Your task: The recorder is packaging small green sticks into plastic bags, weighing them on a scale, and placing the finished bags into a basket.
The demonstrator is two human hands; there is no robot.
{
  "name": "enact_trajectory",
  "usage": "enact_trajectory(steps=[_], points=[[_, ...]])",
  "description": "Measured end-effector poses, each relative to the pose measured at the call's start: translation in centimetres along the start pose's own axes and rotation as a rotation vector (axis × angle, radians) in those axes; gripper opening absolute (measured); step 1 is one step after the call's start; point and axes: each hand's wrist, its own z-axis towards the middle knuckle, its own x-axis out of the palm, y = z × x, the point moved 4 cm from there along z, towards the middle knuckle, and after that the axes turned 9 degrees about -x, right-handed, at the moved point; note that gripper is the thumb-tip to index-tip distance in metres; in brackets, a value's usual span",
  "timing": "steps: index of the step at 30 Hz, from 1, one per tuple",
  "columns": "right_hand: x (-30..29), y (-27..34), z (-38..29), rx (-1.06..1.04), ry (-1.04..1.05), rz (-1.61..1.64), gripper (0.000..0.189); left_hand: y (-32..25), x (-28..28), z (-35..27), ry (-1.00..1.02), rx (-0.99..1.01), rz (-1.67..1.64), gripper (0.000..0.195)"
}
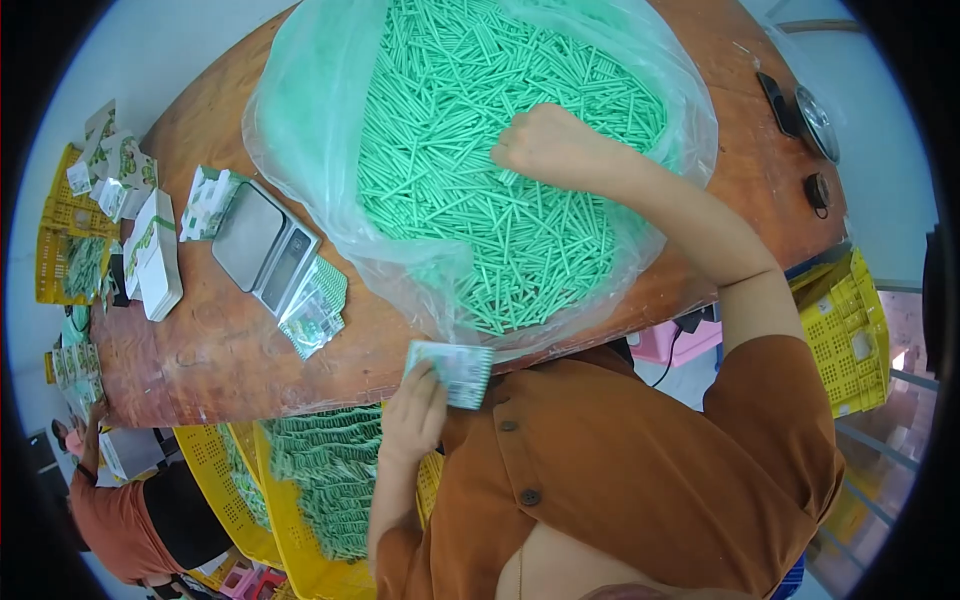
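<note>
My left hand point(414, 409) grips a small printed plastic pouch point(454, 372) at the table's front edge. My right hand point(541, 147), its fingers curled, is over a heap of short green sticks point(465, 202); some green ends show beneath the fingers, but whether it grips them I cannot tell. The heap lies in a large clear plastic bag point(307, 112) spread open on the wooden table. Left of the bag is a digital scale point(274, 251), with a stack of printed pouches point(315, 307) at its near side and another bundle of packets point(208, 202) at its far left.
White printed cartons point(156, 255) stand on the table's left part. A phone point(777, 103), a metal dish point(816, 124) and a dark roll point(817, 191) lie at the right. Yellow crates point(289, 517) of filled green packets point(326, 480) are below the front edge. A co-worker point(124, 517) is at the lower left.
</note>
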Motion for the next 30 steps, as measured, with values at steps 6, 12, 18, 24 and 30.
enact_trajectory(steps=[6, 12, 18, 24, 30], points=[[-1.8, -1.4, -0.6, 0.150, -0.395, 0.330, 0.019, 1.7, 2.9, -2.6, -0.046, -0.280, 0.156, 0.014], [-0.5, -2.5, -2.0, 0.379, -0.507, 0.978, 0.024, 1.7, -2.0, 3.7, -0.357, -0.544, -0.448, 0.016], [-2.4, -2.0, -0.9, 0.596, -0.770, 1.750, 0.024, 4.7, 5.4, 16.6, -0.197, -0.537, -0.776, 0.023], [-5.3, -1.4, -1.3, 0.457, -0.866, 1.603, 0.039, 4.9, 7.6, 18.0, -0.059, -0.648, -0.947, 0.021], [-2.9, 0.9, -0.2, 0.254, -0.488, 1.476, 0.041, 5.2, 8.1, 17.2, -0.223, -0.658, -1.167, 0.009]])
